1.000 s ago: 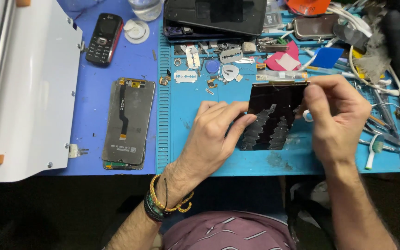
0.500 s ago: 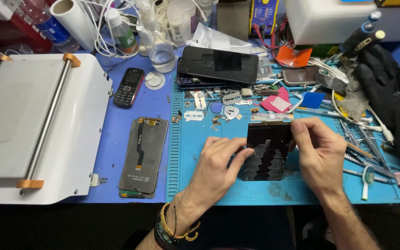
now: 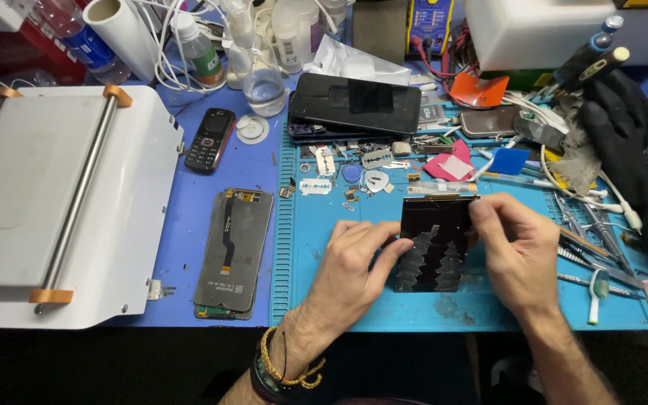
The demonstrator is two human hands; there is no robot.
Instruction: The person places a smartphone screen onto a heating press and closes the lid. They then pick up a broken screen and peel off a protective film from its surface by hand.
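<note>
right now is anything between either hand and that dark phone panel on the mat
Nothing visible. The left hand presses the dark panel at its left edge, and the right hand grips its right edge, both in direct contact.

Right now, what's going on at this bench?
A person is working on a dark phone screen panel lying on a blue mat. The left hand presses on its left edge, while the right hand pinches its upper right corner. The panel's surface looks cracked or peeled in jagged strips. Another screen lies face down to the left, beside a white machine. Razor blades and small tools are scattered behind.
</note>
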